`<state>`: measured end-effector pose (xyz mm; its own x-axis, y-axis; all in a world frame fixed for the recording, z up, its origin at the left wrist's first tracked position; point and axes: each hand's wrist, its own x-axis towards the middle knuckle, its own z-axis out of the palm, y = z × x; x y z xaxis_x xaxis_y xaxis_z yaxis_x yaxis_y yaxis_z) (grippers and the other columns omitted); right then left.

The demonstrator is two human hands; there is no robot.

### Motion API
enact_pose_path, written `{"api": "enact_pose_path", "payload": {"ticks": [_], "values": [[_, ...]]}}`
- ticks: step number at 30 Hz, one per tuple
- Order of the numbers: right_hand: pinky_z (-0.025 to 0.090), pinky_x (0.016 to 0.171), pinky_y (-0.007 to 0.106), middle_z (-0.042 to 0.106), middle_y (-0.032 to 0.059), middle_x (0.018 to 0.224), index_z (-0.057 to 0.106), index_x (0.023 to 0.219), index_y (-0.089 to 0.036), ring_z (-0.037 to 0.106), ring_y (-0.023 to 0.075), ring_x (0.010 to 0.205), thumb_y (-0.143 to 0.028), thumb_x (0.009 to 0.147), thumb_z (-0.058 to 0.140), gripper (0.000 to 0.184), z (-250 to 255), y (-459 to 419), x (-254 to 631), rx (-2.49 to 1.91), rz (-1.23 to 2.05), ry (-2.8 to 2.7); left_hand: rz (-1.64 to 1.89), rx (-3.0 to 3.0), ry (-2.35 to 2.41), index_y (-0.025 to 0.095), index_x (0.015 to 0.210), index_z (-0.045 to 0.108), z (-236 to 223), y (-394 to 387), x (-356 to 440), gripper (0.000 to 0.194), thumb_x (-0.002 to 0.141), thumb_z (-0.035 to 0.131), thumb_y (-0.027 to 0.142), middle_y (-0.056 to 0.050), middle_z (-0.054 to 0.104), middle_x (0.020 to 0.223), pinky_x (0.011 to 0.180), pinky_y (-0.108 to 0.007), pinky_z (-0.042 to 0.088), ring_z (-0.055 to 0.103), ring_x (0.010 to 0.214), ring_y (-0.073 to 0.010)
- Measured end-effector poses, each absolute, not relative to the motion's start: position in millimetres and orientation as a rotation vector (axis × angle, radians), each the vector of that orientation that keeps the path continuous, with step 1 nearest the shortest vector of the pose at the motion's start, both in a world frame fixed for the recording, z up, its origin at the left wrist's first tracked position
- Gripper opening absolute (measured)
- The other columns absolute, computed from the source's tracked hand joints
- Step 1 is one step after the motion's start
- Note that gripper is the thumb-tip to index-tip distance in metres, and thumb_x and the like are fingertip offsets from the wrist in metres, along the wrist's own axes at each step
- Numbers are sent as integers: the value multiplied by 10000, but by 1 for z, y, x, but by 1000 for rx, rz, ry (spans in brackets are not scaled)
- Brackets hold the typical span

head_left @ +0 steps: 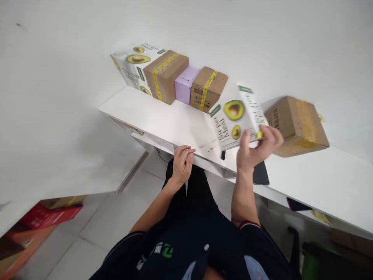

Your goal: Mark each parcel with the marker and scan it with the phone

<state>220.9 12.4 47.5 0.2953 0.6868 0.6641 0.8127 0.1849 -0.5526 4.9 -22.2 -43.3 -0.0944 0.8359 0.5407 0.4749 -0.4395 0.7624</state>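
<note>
My right hand [256,149] grips a white carton printed with avocados [237,118], holding its lower edge just above the white table [163,116]. My left hand [182,163] rests at the table's front edge with its fingers curled, holding nothing that I can see. A brown cardboard box [297,124] lies right behind the carton I hold.
Along the wall stands a row: another avocado carton [131,66], a brown box with yellow tape [164,74], a small lilac box [186,83], a second taped brown box [208,89]. A dark phone [260,175] lies at the table edge. Red and orange boxes [43,217] sit on the floor, left.
</note>
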Motion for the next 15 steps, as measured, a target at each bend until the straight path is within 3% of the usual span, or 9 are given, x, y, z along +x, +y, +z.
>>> {"api": "enact_pose_path", "payload": {"ticks": [2,5,10,15], "values": [[427,1102,621,370,150,1271,525,1247,-210,435,341,1301,-460,941,517,395,34,3,190,-1444,-248,-1364,1585,1800,1365,227,1106,681,-39,-28,8,286,1023,452,377,-92,662,1120,1007,-426,518,623,1129,-223],[544,1004,530,458,121,1213,612,1170,-249,540,292,1182,-429,903,611,322,7,-8,151,-1361,-214,-1489,1570,1734,1319,225,1192,654,-38,-33,8,323,1017,462,418,-103,663,1178,1003,-424,532,630,1147,-228],[516,1062,514,491,148,1297,629,1236,-243,534,299,1259,-438,883,656,405,-11,-34,131,-1330,18,-1583,1451,1567,1227,238,1352,566,-46,-40,5,451,1011,448,508,-130,633,1316,964,-411,558,652,1139,-236],[524,1041,497,555,142,1350,570,1299,-236,595,259,1227,-529,938,513,468,0,-42,149,-1313,530,-1252,1425,1453,1201,247,1390,529,-40,-38,7,536,994,430,594,-142,586,1387,953,-419,565,629,1186,-259]]}}
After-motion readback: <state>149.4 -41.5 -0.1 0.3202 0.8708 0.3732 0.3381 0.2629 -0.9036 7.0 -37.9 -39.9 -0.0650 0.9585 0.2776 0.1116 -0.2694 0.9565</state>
